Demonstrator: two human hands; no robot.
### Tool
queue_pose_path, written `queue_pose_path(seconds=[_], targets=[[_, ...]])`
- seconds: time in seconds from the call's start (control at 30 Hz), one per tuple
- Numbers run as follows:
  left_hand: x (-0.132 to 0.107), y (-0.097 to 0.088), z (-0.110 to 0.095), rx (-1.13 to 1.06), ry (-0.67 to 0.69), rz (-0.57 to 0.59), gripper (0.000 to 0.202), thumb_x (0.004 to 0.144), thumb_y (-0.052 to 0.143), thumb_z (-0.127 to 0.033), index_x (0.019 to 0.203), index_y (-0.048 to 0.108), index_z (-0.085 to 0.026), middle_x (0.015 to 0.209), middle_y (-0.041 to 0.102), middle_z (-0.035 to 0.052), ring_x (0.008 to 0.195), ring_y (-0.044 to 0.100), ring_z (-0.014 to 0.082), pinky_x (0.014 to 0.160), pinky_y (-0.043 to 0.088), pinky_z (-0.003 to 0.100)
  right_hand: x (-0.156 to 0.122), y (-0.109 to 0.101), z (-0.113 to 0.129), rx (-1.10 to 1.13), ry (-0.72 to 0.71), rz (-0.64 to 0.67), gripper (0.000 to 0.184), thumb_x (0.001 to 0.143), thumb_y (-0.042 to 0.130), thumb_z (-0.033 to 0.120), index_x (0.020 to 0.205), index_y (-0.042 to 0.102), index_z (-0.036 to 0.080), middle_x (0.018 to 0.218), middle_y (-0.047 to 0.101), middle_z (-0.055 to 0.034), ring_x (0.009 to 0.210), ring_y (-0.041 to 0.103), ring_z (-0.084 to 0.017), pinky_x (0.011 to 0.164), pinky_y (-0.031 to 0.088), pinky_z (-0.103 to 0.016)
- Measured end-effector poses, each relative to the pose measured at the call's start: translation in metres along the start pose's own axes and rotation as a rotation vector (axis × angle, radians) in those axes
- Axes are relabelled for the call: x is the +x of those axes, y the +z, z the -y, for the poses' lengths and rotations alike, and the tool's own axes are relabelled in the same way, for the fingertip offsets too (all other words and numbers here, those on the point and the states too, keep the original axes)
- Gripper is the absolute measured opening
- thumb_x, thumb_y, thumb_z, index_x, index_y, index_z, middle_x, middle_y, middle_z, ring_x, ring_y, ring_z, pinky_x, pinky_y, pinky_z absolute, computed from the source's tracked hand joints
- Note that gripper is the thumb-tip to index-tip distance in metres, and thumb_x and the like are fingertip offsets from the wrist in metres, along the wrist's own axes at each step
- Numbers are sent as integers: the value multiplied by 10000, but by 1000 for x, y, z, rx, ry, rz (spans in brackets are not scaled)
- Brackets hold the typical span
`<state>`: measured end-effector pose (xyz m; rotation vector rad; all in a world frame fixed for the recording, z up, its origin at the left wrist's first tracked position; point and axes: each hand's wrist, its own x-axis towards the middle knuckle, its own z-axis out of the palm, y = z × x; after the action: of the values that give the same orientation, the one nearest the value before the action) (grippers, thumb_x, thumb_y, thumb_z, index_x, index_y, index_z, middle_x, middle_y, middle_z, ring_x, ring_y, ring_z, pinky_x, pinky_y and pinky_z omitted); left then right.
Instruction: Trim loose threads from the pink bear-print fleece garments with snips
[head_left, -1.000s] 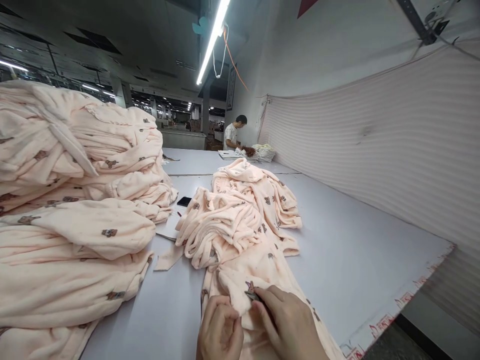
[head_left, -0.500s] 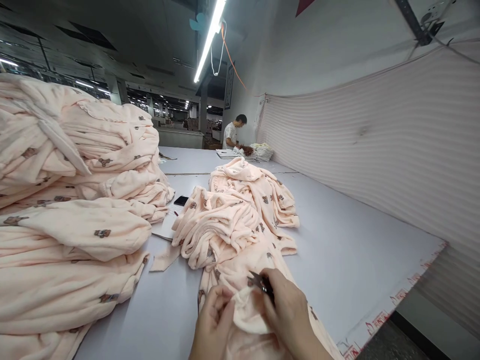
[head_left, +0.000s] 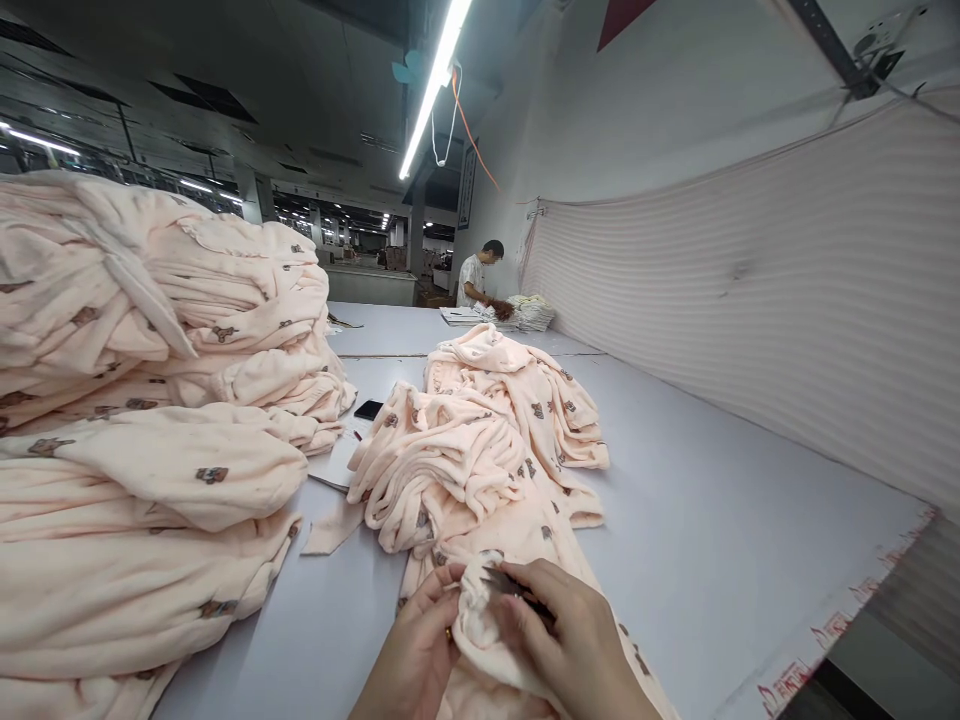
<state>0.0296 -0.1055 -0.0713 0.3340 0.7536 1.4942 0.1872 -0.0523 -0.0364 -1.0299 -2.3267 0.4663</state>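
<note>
Seen in the head view, the left hand (head_left: 427,630) pinches a pale pink garment (head_left: 495,520) by a gathered edge; the right hand (head_left: 574,630) grips dark snips (head_left: 499,580), tips against that cloth. The garment lies bunched on the table (head_left: 712,480), left of its red-printed edge, a fabric pile (head_left: 150,470) farther left.

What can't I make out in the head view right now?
Head view:
Cutting tool: handles mostly hidden by the right hand.
Held fabric: lower part cut off by the bottom edge.
Cloth pile: cut off by the left edge.
Paper: partly covered by heaped cloth; any writing too small.
</note>
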Motion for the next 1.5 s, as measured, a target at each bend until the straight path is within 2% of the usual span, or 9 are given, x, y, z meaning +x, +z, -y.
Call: queue_pose_path(seconds=[0.53,0.7,0.83,1.0,1.1,1.2,1.27,1.37,1.5], targets=[[4,12,0,46,-19,79,217,766,673,-189,956,569,-188,850,705,25,848,659,175,737,473,267,-3,-14,-14,91,44,12,264,889,519,266,1121,642,295,976,706,-2,880,654,-170,742,488,-239],[25,21,-11,113,96,144,207,793,641,-175,984,565,-202,880,684,13,783,634,135,713,479,251,-13,-22,-17,143,123,-122,235,923,448,311,1043,638,243,968,694,-29,880,649,-180,728,488,-240],[49,28,-19,128,138,165,298,744,681,-124,1019,601,-205,1118,653,54,1034,603,180,847,469,269,-41,3,-11,34,-37,-60,446,780,613,290,1206,494,234,1047,671,-55,877,656,-213,717,507,-256],[45,18,-23,146,124,194,352,782,657,-164,1123,597,-223,1361,513,75,1259,464,223,1014,401,328,-52,43,-10,-516,-177,62,256,656,579,59,842,633,226,765,673,-38,563,617,-214,517,441,-285],[23,1,-21,310,248,80,317,816,640,-271,1127,584,-242,1331,527,59,1199,507,209,981,433,310,-40,27,-13,-269,-84,84,293,631,515,37,829,624,224,809,658,-24,642,619,-191,575,456,-269],[5,-8,-14,583,386,-71,431,782,666,-339,1187,549,-255,1121,605,34,839,610,138,737,510,245,-20,-6,-18,51,72,14,363,746,443,52,992,624,248,896,661,-11,807,626,-174,702,474,-262],[4,-4,-8,715,349,-28,586,787,646,-357,1326,426,-282,906,613,-12,607,558,100,572,493,226,-7,-24,-24,167,146,-75,290,845,438,138,1025,644,236,952,678,-34,879,627,-193,766,478,-293],[24,18,-6,785,228,126,638,746,680,-331,1333,434,-279,764,619,-30,554,573,125,495,477,226,5,-39,-29,266,190,-181,253,898,465,271,1041,667,216,1058,682,-70,995,614,-229,861,467,-335],[76,46,-17,606,272,78,241,667,733,-271,870,634,-189,754,672,21,647,651,168,500,472,211,-11,-51,-25,373,253,-325,281,926,460,393,1019,651,209,915,685,-55,893,632,-204,794,486,-288]])
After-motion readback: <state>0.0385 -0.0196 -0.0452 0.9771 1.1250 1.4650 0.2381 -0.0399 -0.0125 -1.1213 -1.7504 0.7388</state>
